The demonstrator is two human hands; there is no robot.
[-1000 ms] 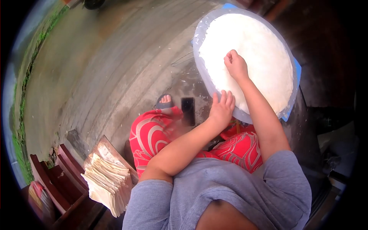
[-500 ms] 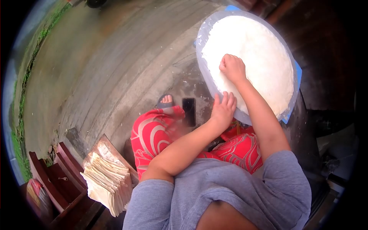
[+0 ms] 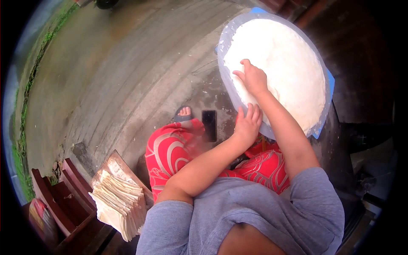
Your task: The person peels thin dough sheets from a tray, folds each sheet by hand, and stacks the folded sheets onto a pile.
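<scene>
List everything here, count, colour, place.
Mass: 1, white, upper right
Rim: 1, pale grey, around mass
Corners: several, blue, past rim
Phone: 1, black, centre
Sheets: 1 stack, cream, on board
Board: 1, brown, lower left
Planks: several, dark red, lower left
Bundle: 1, multicoloured, lower left
Grass: 1 strip, green, far left
Sandal: 1, grey, left foot
Trousers: 1, red, centre
Shirt: 1, grey, bottom
Left hand: 1, bare, on rim
Right hand: 1, bare, over mass
</scene>
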